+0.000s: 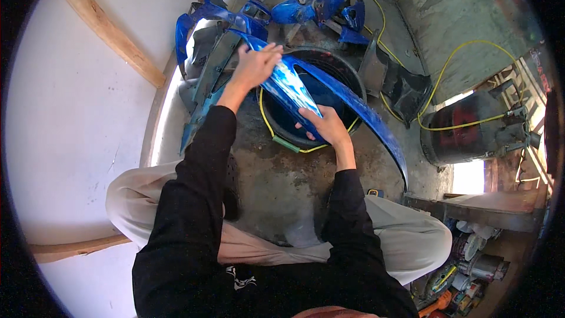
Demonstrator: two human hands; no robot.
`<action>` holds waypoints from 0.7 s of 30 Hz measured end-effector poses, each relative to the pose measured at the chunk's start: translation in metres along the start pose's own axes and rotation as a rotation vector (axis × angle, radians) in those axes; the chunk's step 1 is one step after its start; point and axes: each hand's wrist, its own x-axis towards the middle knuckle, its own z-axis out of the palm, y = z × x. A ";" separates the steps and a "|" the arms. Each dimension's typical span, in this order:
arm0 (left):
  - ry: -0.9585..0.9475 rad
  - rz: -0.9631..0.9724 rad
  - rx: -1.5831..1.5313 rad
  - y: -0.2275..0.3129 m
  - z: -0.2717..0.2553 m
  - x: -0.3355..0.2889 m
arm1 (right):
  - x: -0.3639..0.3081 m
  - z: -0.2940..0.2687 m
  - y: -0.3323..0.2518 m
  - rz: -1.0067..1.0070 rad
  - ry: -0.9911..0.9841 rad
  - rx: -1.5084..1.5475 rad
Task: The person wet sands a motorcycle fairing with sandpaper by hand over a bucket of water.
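Note:
A long, glossy blue motorcycle fairing panel (286, 84) with two arms is held over a black tub (358, 81). Its narrower arm curves down to the right, its tip low near the floor. My right hand (326, 125) grips the near end of the broad arm, thumb on top and fingers underneath. Near the far end, my left hand (257, 66) presses on the panel's face with fingers bent and close together. Whatever may be under those fingers is hidden. Wet-looking white glare covers the middle of the panel.
More blue fairing parts (321, 3) lie at the back, others (226, 12) at back left. A dark plastic piece (406, 91) sits right of the tub. A yellow hose (456, 53) runs to a dark metal tank (462, 126). Tools crowd a shelf (477, 265) at lower right.

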 end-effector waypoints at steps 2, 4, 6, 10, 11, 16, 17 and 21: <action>0.056 -0.190 0.116 -0.006 -0.007 0.003 | 0.002 0.002 0.000 -0.017 -0.001 0.007; 0.006 -0.205 0.173 -0.010 -0.011 0.001 | 0.001 0.004 -0.002 -0.038 -0.013 0.012; 0.061 0.028 0.198 -0.005 -0.008 -0.008 | 0.000 0.005 -0.001 -0.017 -0.030 0.027; -0.047 0.245 -0.170 0.016 -0.008 -0.022 | -0.001 0.002 -0.003 -0.005 0.009 0.003; -0.031 0.106 -0.109 0.013 -0.013 -0.019 | -0.001 0.004 -0.004 -0.004 0.006 0.002; -0.141 0.333 -0.223 0.052 -0.012 -0.039 | -0.001 0.002 -0.003 -0.033 -0.003 0.012; -0.142 0.332 -0.223 0.052 -0.015 -0.037 | -0.003 0.003 -0.002 -0.031 0.000 0.005; -0.011 0.052 -0.001 0.034 -0.013 -0.024 | 0.001 0.008 -0.005 -0.045 0.008 -0.021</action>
